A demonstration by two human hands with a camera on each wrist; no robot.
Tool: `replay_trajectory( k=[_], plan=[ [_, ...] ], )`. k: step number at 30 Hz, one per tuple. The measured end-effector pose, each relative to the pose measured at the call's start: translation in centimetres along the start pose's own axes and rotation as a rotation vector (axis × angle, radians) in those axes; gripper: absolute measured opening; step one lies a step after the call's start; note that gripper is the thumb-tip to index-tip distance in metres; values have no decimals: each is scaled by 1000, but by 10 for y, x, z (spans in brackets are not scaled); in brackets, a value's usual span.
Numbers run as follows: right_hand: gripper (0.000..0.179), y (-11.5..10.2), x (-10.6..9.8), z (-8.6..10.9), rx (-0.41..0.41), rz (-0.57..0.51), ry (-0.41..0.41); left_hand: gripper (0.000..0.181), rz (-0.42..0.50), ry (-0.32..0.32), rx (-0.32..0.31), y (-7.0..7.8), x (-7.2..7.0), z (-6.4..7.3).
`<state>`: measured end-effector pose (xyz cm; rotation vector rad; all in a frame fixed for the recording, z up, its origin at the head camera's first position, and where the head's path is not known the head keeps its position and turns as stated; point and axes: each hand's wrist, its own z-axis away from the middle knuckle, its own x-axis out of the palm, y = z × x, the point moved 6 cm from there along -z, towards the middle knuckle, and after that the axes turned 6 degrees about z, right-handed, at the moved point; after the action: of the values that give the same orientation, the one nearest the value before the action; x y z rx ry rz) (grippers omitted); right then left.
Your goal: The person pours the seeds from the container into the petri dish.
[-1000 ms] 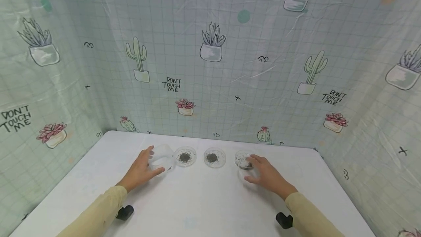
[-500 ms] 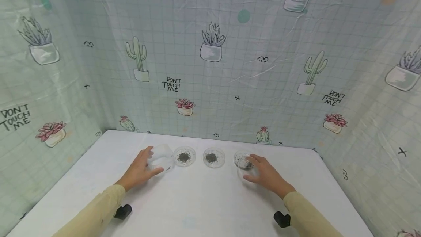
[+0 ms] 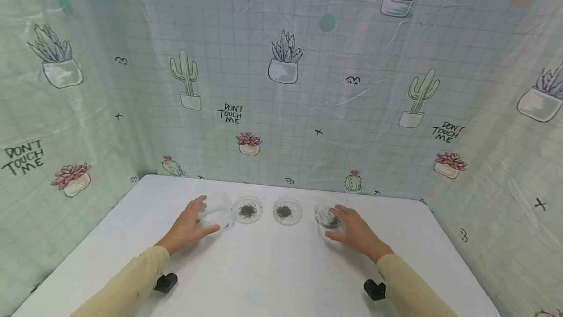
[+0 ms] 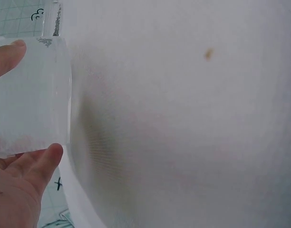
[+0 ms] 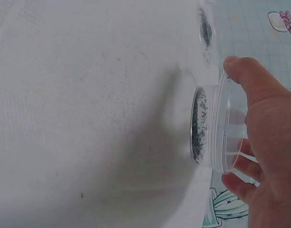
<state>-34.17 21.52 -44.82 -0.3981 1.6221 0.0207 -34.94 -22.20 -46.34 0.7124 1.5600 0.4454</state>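
My left hand [image 3: 186, 226] holds a clear plastic container [image 4: 31, 95] between thumb and fingers at the left of the table. A few dark specks show near its upper edge in the left wrist view. With thumb and fingertips, my right hand [image 3: 358, 234] grips the rim of a round clear lid-like piece [image 5: 224, 128]. It is tilted just above a shallow clear dish [image 5: 199, 126] with dark crumbly bits in it. In the head view, that hand partly covers this dish.
Two more round clear dishes, a left one [image 3: 248, 204] and a middle one [image 3: 288, 204], stand in the row between my hands, each with a small dark heap. They rest on a white table [image 3: 264, 268]. A cactus-print curtain [image 3: 316, 97] surrounds the table's back and sides.
My right hand and forearm have shifted very slightly left over the right dish. The left hand keeps its place with the clear container, and the other dishes stay where they were.
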Motion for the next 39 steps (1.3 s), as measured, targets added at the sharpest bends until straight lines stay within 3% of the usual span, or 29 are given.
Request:
replay_trajectory(
  k=[39],
  plan=[
    [75, 8, 11, -20, 21, 20, -21, 97, -12, 4, -15, 2, 0, 0]
  ],
)
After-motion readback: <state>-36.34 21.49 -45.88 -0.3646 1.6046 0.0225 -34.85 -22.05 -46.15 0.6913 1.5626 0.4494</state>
